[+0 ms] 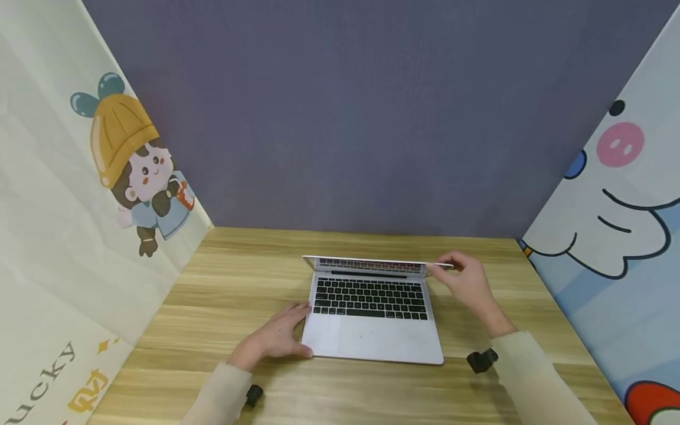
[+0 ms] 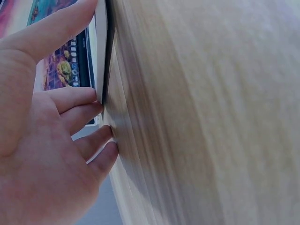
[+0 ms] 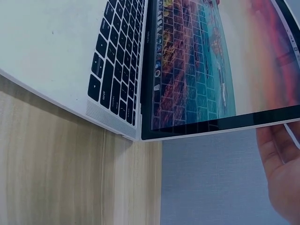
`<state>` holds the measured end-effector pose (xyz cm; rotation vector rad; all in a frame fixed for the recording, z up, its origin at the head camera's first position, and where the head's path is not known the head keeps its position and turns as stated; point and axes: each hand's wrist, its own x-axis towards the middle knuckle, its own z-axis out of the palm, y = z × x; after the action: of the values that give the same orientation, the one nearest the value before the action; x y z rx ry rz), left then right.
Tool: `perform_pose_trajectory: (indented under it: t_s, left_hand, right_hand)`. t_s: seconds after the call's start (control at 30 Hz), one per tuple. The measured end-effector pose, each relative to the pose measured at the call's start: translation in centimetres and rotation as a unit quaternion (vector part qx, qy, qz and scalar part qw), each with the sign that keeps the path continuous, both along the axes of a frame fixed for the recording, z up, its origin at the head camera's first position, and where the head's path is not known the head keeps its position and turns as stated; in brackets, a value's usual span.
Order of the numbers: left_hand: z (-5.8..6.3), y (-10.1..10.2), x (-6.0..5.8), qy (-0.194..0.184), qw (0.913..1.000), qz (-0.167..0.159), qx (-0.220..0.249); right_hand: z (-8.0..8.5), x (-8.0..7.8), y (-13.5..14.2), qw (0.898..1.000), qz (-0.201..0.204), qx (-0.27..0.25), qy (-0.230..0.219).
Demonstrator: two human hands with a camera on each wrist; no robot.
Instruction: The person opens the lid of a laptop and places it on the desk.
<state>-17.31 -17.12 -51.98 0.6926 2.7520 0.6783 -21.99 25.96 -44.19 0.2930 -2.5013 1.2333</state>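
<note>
A silver laptop (image 1: 366,342) sits on the wooden table with its black keyboard (image 1: 370,298) facing me. Its screen (image 3: 197,70) is lit with a colourful picture and stands raised from the base, seen nearly edge-on from the head. My right hand (image 1: 470,284) pinches the screen's upper right corner, thumb on the near side and fingers behind. Along the base's left edge rests my left hand (image 1: 273,335), fingertips against the side and thumb at the front left corner. In the left wrist view those fingers (image 2: 77,101) are nearly straight.
The wood-grain table (image 1: 228,260) ends at a grey-blue wall panel (image 1: 361,118) behind the laptop. White panels printed with cartoons flank it, a child in a yellow hat (image 1: 143,159) at left and a pink-nosed character (image 1: 620,144) at right. Black devices (image 1: 482,360) sit at both wrists.
</note>
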Motion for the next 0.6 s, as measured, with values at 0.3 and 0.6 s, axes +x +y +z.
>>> perform_pose_trajectory:
  t_s: [0.3, 0.6]
  left_hand:
    - [0.00, 0.01, 0.01, -0.002, 1.0000, -0.002, -0.001]
    - [0.09, 0.10, -0.04, -0.004, 1.0000, -0.002, -0.006]
  right_hand:
    - [0.37, -0.33, -0.11, 1.000, -0.007, 0.007, 0.009]
    - [0.47, -0.62, -0.07, 1.000, -0.010, -0.002, -0.003]
